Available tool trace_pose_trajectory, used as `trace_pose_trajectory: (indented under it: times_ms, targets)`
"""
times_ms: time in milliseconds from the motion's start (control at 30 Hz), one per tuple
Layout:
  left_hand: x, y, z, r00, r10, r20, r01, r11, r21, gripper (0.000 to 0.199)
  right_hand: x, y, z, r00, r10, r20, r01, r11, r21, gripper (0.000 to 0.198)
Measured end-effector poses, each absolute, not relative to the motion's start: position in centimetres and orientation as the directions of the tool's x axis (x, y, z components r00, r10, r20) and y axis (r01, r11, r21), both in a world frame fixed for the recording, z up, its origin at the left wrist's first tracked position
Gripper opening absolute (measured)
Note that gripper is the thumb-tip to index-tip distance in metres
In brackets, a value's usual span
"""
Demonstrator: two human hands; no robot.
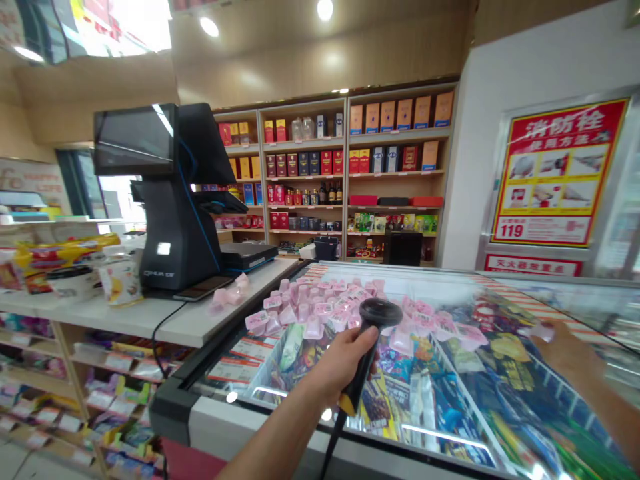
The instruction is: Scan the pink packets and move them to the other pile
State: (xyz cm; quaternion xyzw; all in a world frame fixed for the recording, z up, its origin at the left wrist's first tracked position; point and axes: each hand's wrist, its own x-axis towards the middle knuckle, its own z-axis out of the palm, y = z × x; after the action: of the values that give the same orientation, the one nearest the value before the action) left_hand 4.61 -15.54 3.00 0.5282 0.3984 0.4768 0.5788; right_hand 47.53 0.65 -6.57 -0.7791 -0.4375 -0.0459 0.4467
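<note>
My left hand is wrapped round a black barcode scanner with a yellow patch low on its handle. The scanner's head is raised over the glass top of a chest freezer, and its cable hangs down in front. Spread across the glass are several small pink plastic cups with white labels. Over the freezer's right side, my right hand pinches a small pale pink piece, blurred, that resembles one of the cups.
On the white counter at left stand a black cash register and a few more pink cups. Packaged snacks lie further left. Bagged goods show through the freezer glass. Shelves of boxes line the back wall.
</note>
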Motion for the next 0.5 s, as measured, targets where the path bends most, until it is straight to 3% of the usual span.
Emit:
trace_pose_trajectory:
  times_ms: [100, 167, 233, 300, 400, 500]
  targets:
    - [4.9, -16.0, 3.5, 0.243, 0.969, 0.039, -0.119, -0.010, 0.993, 0.035, 46.8, -0.1, -5.5, 0.608, 0.706, 0.363, 0.742, -0.345, -0.574, 0.041]
    - [5.0, -16.5, 4.1, 0.232, 0.972, 0.031, -0.111, -0.006, 0.994, 0.032, 45.2, -0.7, -4.5, 0.576, 0.713, 0.400, 0.755, -0.276, -0.595, 0.042]
    - [4.9, -16.8, 4.8, 0.226, 0.974, 0.021, -0.131, 0.009, 0.991, 0.029, 42.8, -1.1, -3.3, 0.555, 0.670, 0.493, 0.722, -0.093, -0.686, 0.050]
    - [4.9, -17.0, 5.7, 0.237, 0.971, -0.003, -0.130, 0.034, 0.991, 0.028, 39.8, -1.2, -2.2, 0.424, 0.703, 0.572, 0.644, 0.210, -0.736, 0.052]
    - [5.0, -17.2, 6.8, 0.265, 0.964, 0.009, -0.128, 0.026, 0.991, 0.028, 34.9, -1.1, -0.6, 0.397, 0.770, 0.499, 0.303, 0.403, -0.863, 0.044]
    - [5.1, -17.6, 7.5, 0.285, 0.958, 0.040, -0.123, -0.005, 0.992, 0.028, 31.0, -1.0, 0.1, 0.295, 0.893, 0.340, -0.098, 0.382, -0.919, 0.027]
